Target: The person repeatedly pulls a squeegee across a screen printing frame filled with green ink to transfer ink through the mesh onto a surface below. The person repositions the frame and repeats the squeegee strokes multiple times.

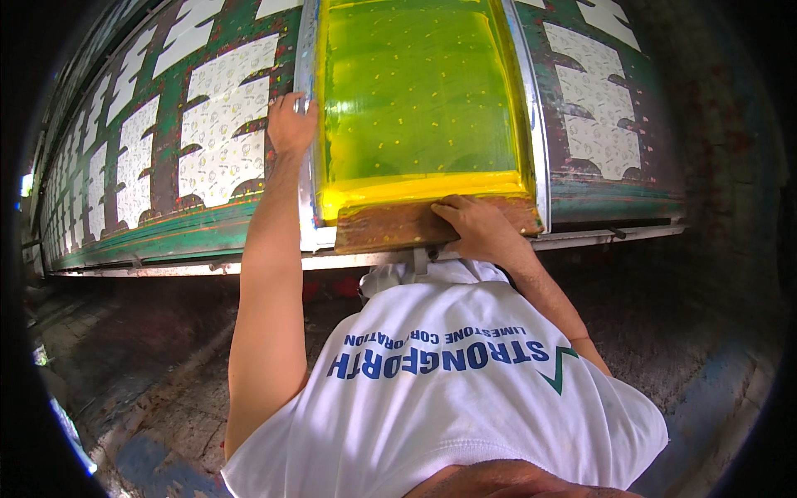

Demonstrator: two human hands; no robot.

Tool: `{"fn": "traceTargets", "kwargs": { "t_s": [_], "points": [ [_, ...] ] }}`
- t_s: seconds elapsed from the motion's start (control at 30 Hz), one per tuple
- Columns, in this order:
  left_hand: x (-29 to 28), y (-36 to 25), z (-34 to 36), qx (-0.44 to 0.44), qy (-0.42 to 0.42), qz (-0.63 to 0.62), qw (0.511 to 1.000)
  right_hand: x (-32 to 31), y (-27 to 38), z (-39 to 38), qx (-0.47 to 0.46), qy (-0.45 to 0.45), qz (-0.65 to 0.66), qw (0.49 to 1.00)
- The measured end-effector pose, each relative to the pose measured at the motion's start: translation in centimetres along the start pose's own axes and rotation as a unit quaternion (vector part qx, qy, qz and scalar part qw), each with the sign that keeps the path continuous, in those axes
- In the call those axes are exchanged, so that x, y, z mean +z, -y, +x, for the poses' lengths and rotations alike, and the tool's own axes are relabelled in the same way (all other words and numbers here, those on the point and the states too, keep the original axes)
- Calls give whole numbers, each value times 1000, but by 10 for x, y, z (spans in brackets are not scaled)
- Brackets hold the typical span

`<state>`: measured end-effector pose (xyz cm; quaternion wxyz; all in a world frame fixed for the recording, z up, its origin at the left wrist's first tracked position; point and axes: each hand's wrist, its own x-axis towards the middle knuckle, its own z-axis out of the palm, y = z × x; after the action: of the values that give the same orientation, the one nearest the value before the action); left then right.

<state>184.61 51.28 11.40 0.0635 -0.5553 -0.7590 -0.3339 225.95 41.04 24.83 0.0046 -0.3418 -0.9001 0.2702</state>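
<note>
A screen (415,100) with a yellow-green mesh lies inside a metal frame (537,137), with thick yellow ink along its lower end. My left hand (291,123) is closed on the frame's left rail, its fingers curled at the edge. A wooden squeegee (380,224), stained and speckled, lies across the near end of the screen. My right hand (480,226) holds the squeegee near its right part, fingers over the top edge.
The long green table (124,243) carries several white printed cut pieces (224,124) on both sides of the screen, more pieces (599,108) at right. A metal rail (606,236) runs along its near edge. Below it is a dark, stained floor (149,373).
</note>
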Motion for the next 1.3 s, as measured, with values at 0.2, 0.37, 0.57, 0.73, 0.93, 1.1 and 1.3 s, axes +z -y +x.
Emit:
{"fn": "traceTargets", "kwargs": {
  "t_s": [0.2,0.37,0.57,0.73,0.93,1.1,1.3],
  "points": [
    [-1,-1,2,-25,16,-15,999,-29,-35,-18,46,57,102,992],
    [-1,-2,3,-19,7,-10,1000,-54,-105,-40,85,-138,99,982],
    [-2,-5,3,-16,5,0,1000,-60,-178,-54,245,-249,103,931],
    [-3,-7,3,-41,12,-2,999,-31,-189,-41,275,-253,67,925],
    [-4,-4,3,-29,7,-33,999,-21,-190,-29,293,-265,7,919],
    [-3,1,1,-37,5,-64,997,-29,-184,-27,298,-266,-7,917],
    [3,13,0,-51,9,-73,996,-60,-172,-37,236,-305,-23,922]
  ]
}}
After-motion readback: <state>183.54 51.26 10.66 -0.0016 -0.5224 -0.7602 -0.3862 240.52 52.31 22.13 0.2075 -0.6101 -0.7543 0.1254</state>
